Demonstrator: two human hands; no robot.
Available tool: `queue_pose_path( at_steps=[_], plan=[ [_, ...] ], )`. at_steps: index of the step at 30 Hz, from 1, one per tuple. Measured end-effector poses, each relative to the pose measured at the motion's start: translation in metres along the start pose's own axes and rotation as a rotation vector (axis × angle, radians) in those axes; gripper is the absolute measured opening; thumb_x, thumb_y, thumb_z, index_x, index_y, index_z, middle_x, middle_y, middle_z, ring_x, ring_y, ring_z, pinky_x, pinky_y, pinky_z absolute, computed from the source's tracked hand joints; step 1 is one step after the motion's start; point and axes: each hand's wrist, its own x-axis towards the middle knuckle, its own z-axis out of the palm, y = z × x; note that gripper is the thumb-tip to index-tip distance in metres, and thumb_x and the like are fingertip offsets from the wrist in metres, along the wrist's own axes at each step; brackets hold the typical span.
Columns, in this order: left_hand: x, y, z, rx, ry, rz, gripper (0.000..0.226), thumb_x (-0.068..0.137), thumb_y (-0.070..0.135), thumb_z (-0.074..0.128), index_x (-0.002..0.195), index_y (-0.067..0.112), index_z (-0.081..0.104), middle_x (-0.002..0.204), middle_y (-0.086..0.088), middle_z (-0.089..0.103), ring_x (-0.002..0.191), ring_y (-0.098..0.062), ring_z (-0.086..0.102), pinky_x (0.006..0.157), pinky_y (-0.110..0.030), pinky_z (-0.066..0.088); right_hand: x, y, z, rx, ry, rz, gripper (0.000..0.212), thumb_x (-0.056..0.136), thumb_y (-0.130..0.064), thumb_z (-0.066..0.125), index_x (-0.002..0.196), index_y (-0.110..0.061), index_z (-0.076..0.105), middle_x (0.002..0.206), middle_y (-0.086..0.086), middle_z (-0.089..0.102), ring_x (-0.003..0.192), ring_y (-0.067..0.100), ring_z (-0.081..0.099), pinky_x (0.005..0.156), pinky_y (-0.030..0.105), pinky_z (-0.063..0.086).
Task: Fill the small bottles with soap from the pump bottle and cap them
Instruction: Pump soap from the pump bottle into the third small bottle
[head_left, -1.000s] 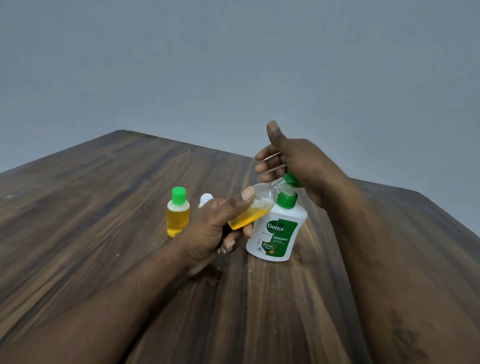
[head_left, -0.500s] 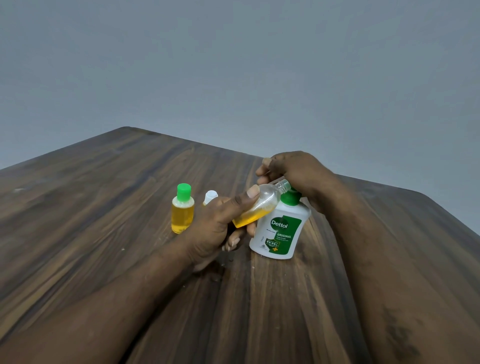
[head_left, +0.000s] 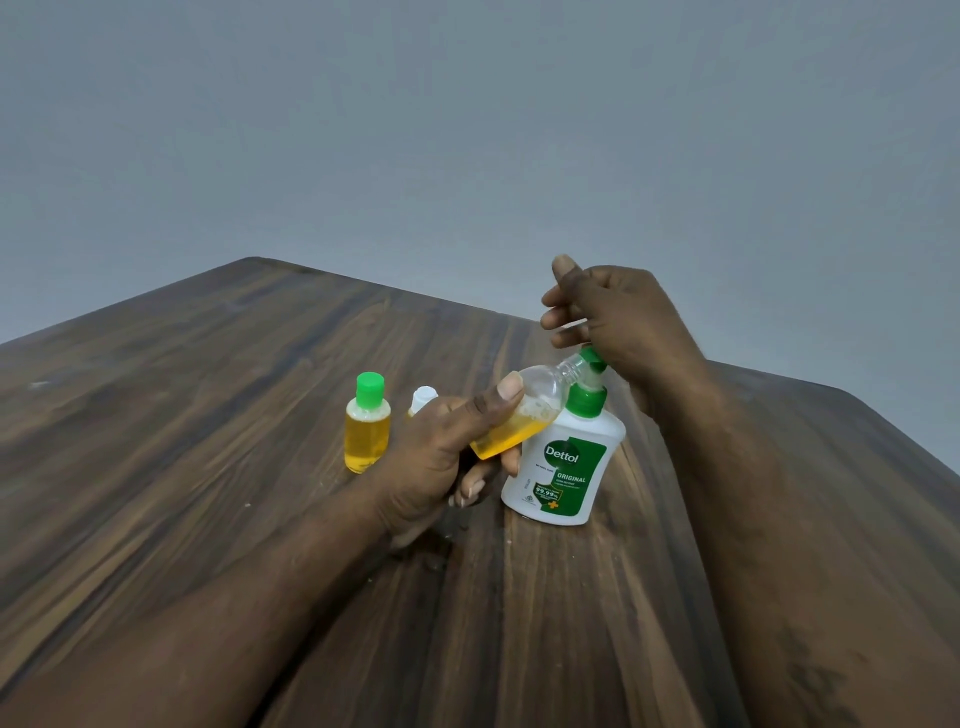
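My left hand (head_left: 441, 457) grips a small clear bottle (head_left: 524, 415), tilted, partly full of yellow soap, its open mouth against the green nozzle of the white pump bottle (head_left: 563, 467). The pump bottle stands upright on the wooden table (head_left: 208, 467). My right hand (head_left: 618, 317) rests its palm on the green pump head (head_left: 592, 358), fingers loosely spread and raised. To the left stands a capped small bottle (head_left: 368, 431) full of yellow soap, with a green cap. Another small bottle with a white top (head_left: 423, 397) peeks out behind my left hand, mostly hidden.
The table's far edge runs behind the bottles, and its right corner lies beyond my right forearm. A plain grey wall fills the background. Small specks lie on the wood near my left wrist.
My right hand pressed the pump head down half a second ago and has now risen with its fingers lifted. The pump head is up again. My left hand keeps the small bottle at the nozzle.
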Motion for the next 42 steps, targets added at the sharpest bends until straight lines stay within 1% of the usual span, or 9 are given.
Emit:
queue_pose_path(
  at_steps=[4,9,14,19,22,26,31,38,42],
  plan=[
    [-0.003,0.003,0.001,0.004,0.012,0.025,0.035,0.109,0.026,0.047,0.078,0.012,0.057,0.043,0.019,0.055,0.045,0.003,0.058,0.05,-0.009,0.042,-0.001,0.005,0.006,-0.072,-0.154,0.082,0.031,0.103,-0.037,0.061,0.093,-0.011,0.076,0.085,0.003,0.08,0.087,0.025,0.072,0.098,0.049,0.056],
    [-0.004,0.003,-0.003,0.113,0.024,0.091,0.076,0.057,0.089,0.064,0.077,0.016,0.058,0.048,0.022,0.056,0.052,0.002,0.058,0.056,-0.013,0.042,-0.006,0.008,0.008,-0.082,-0.237,0.166,0.029,0.105,-0.029,0.06,0.098,-0.005,0.077,0.086,0.006,0.078,0.074,0.019,0.068,0.078,0.035,0.057],
    [-0.005,0.005,0.002,0.017,0.002,0.055,0.038,0.087,0.047,0.049,0.08,0.01,0.058,0.046,0.019,0.057,0.046,0.002,0.058,0.05,-0.009,0.042,-0.007,0.008,0.009,-0.062,-0.201,0.151,0.029,0.104,-0.028,0.061,0.093,-0.006,0.077,0.089,0.01,0.08,0.081,0.021,0.07,0.098,0.049,0.056],
    [-0.007,0.01,0.005,-0.072,-0.023,0.016,0.052,0.099,0.051,0.055,0.075,0.005,0.061,0.044,0.009,0.053,0.04,-0.008,0.051,0.046,-0.014,0.04,-0.007,0.002,0.004,-0.056,-0.129,0.05,0.034,0.103,-0.04,0.061,0.091,-0.012,0.077,0.083,0.002,0.08,0.086,0.018,0.074,0.099,0.048,0.056],
    [-0.009,0.012,0.004,-0.099,-0.08,0.003,0.067,0.087,0.07,0.059,0.064,0.007,0.066,0.044,-0.008,0.04,0.039,-0.018,0.035,0.045,-0.024,0.033,-0.009,-0.004,-0.001,-0.023,-0.123,-0.004,0.043,0.102,-0.05,0.06,0.096,-0.01,0.076,0.087,0.003,0.08,0.078,0.02,0.074,0.088,0.04,0.059],
    [-0.01,0.012,0.003,-0.091,-0.089,-0.009,0.069,0.083,0.073,0.058,0.064,0.007,0.067,0.042,-0.008,0.038,0.039,-0.017,0.034,0.046,-0.025,0.033,-0.004,-0.004,-0.005,0.015,-0.034,-0.019,0.05,0.099,-0.059,0.059,0.098,-0.012,0.075,0.088,0.003,0.08,0.077,0.019,0.075,0.074,0.031,0.054],
    [-0.008,0.011,0.002,-0.103,-0.095,-0.005,0.069,0.091,0.067,0.056,0.064,0.005,0.067,0.042,-0.01,0.037,0.037,-0.017,0.033,0.045,-0.025,0.031,-0.002,0.007,0.006,-0.088,-0.192,0.086,0.03,0.104,-0.034,0.059,0.095,-0.011,0.076,0.088,0.004,0.08,0.091,0.014,0.072,0.098,0.047,0.054],
    [-0.011,0.008,0.003,-0.063,-0.099,-0.017,0.067,0.092,0.063,0.053,0.062,0.004,0.066,0.042,-0.009,0.036,0.037,-0.017,0.033,0.043,-0.024,0.031,-0.006,0.01,0.007,-0.088,-0.269,0.171,0.032,0.107,-0.029,0.054,0.096,-0.009,0.077,0.097,0.011,0.079,0.08,0.021,0.068,0.086,0.041,0.055],
    [-0.009,0.008,0.002,-0.068,-0.101,-0.011,0.069,0.091,0.066,0.055,0.063,0.004,0.066,0.042,-0.009,0.036,0.037,-0.017,0.032,0.043,-0.024,0.031,-0.003,0.008,0.006,-0.059,-0.221,0.152,0.032,0.106,-0.028,0.054,0.093,-0.01,0.077,0.088,0.007,0.08,0.083,0.016,0.071,0.096,0.043,0.055]
  ],
)
